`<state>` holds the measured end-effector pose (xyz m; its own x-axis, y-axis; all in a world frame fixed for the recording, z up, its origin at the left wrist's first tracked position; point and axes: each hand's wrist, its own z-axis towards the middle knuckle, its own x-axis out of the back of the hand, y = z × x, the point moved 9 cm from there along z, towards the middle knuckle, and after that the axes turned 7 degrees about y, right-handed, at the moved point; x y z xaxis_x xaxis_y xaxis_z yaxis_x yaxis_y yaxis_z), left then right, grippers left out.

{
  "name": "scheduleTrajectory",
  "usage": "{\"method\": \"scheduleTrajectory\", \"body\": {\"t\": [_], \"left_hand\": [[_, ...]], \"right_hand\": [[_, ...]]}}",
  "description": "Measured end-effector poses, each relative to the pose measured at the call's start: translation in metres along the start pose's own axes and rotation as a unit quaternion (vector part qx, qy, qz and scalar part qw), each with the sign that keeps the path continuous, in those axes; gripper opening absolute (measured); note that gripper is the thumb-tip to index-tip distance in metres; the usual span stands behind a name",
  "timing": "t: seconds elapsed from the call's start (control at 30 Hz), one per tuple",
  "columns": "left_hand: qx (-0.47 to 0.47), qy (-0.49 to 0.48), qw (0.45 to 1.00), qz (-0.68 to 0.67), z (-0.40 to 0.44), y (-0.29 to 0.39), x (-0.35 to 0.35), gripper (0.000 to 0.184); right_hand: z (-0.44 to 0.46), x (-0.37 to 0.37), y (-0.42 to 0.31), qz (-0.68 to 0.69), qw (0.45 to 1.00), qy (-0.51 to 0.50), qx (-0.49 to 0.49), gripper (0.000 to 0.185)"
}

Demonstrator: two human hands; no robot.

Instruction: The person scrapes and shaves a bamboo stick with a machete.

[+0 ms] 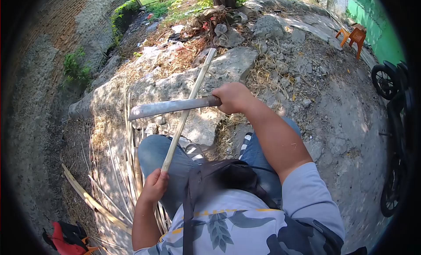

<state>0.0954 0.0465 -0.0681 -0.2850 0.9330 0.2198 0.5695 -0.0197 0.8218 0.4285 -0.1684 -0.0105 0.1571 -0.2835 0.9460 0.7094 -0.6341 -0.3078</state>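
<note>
My right hand is closed round the dark handle of a machete, whose broad grey blade points left. The blade lies across a long pale bamboo strip, over its middle; whether the two touch I cannot tell. Down by my left knee, my left hand grips the near end of that strip. From there it slants up and away to the right, its far end over a concrete slab. The fingers of my right hand partly hide the handle.
Several long split strips lie left of my legs, with a thicker bamboo piece farther left. A red and black bag-like thing is at lower left. Rubble and dry shavings cover the ground ahead. An orange stool and a motorbike stand right.
</note>
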Motion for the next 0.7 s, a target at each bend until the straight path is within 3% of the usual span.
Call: {"method": "scheduleTrajectory", "body": {"t": [0.13, 0.23, 0.3, 0.43, 0.53, 0.7], "left_hand": [[0.000, 0.009, 1.000, 0.022, -0.003, 0.000, 0.002, 0.032], [-0.046, 0.024, 0.994, 0.095, -0.003, -0.001, 0.005, 0.033], [-0.113, 0.038, 0.976, 0.182, 0.003, 0.003, 0.005, 0.034], [-0.032, 0.006, 0.996, 0.084, 0.002, 0.001, 0.003, 0.034], [0.000, 0.005, 0.998, 0.067, -0.007, -0.002, 0.003, 0.034], [-0.014, -0.008, 1.000, 0.011, 0.003, -0.006, 0.003, 0.034]], "right_hand": [[-0.003, 0.002, -0.011, -0.021, 0.998, 0.000, 0.058, 0.017], [-0.001, 0.011, 0.067, 0.098, 0.981, 0.083, -0.144, 0.021], [-0.002, 0.015, 0.095, 0.122, 0.968, 0.104, -0.193, 0.025], [-0.010, 0.022, 0.099, 0.044, 0.966, 0.070, -0.244, 0.030], [-0.009, 0.018, 0.088, 0.118, 0.968, 0.047, -0.215, 0.030], [-0.001, 0.013, 0.017, 0.030, 0.999, 0.023, -0.029, 0.018]]}}
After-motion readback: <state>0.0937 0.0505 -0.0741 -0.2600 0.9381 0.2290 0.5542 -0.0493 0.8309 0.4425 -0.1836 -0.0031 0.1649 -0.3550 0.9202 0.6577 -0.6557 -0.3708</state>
